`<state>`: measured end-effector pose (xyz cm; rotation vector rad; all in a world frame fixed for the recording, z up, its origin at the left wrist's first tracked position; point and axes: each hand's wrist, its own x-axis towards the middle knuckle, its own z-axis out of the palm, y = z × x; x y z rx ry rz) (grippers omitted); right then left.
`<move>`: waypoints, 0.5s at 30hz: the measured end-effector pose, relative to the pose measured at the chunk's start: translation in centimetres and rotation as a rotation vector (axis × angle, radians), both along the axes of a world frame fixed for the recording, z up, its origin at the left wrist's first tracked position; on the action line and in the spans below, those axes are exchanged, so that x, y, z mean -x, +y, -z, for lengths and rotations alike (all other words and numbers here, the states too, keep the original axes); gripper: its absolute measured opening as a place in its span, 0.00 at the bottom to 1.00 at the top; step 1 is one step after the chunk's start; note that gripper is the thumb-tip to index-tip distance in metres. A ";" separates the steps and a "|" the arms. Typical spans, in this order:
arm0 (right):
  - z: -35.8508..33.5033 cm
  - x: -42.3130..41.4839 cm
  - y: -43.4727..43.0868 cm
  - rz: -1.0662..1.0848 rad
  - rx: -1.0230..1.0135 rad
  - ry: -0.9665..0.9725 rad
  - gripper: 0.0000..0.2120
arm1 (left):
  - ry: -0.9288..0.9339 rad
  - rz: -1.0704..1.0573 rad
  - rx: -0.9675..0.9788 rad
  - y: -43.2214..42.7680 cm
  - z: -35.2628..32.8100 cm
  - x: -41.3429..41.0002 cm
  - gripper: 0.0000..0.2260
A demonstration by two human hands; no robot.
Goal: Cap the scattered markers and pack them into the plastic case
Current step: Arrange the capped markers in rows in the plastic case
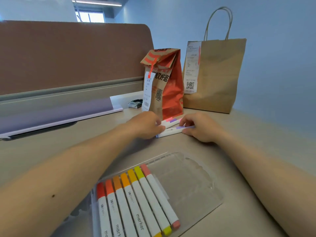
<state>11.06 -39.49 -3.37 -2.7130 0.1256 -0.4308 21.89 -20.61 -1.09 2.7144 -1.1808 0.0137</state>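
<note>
Down at 6 o'clock: clear plastic case (pixel 188 182) with 7 capped markers (pixel 136 199) lying side by side inside, on its left part. Farther, at 12 o'clock from the case: left hand (pixel 147 124) curled over the white ends of loose markers (pixel 169 122); right hand (pixel 200 127) pinching the purple marker (pixel 172 131) by its cap. Behind them, red paper bag (pixel 169 86); at 2 o'clock, brown bag (pixel 217 74).

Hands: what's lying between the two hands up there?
Loose markers with pink and purple caps lie on the desk between the left hand and right hand, both touching them. The head view shows this.
</note>
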 end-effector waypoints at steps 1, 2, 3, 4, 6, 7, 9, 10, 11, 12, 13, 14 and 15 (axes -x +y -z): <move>0.0 0.1 -0.1 0.001 -0.020 -0.004 0.09 | -0.002 -0.002 0.006 -0.2 0.0 -0.1 0.14; 0.0 0.1 -0.2 0.007 -0.039 -0.009 0.09 | -0.004 -0.009 0.015 -0.4 0.0 -0.1 0.15; 0.1 0.1 -0.4 0.014 -0.052 -0.012 0.09 | -0.001 -0.017 0.021 -0.6 -0.2 -0.2 0.15; 0.1 0.1 -0.5 0.019 -0.058 -0.013 0.09 | 0.011 -0.028 0.017 -0.7 -0.3 -0.2 0.16; 0.1 0.1 -0.6 0.014 -0.056 -0.003 0.09 | 0.043 -0.036 -0.013 -0.7 -0.6 -0.1 0.16; 0.0 0.1 -0.6 0.005 -0.059 0.005 0.08 | 0.061 -0.039 -0.029 -0.7 -0.8 -0.1 0.16; -0.2 0.2 -0.6 -0.020 -0.076 0.023 0.07 | 0.102 -0.052 -0.054 -0.7 -1.2 0.0 0.16; -0.3 0.2 -0.6 -0.033 -0.081 0.034 0.07 | 0.123 -0.058 -0.065 -0.7 -1.4 0.0 0.16; -0.3 0.3 -0.6 -0.046 -0.082 0.046 0.06 | 0.140 -0.063 -0.081 -0.7 -1.5 0.1 0.16; -0.4 0.4 -0.6 -0.061 -0.082 0.058 0.06 | 0.155 -0.070 -0.098 -0.7 -1.7 0.2 0.16; -0.5 0.5 -0.5 -0.077 -0.083 0.070 0.06 | 0.164 -0.077 -0.114 -0.6 -1.9 0.3 0.16; -0.5 0.6 -0.5 -0.092 -0.085 0.081 0.06 | 0.168 -0.084 -0.126 -0.5 -2.0 0.3 0.17; -0.5 0.7 -0.5 -0.106 -0.086 0.091 0.06 | 0.170 -0.089 -0.135 -0.5 -2.0 0.4 0.17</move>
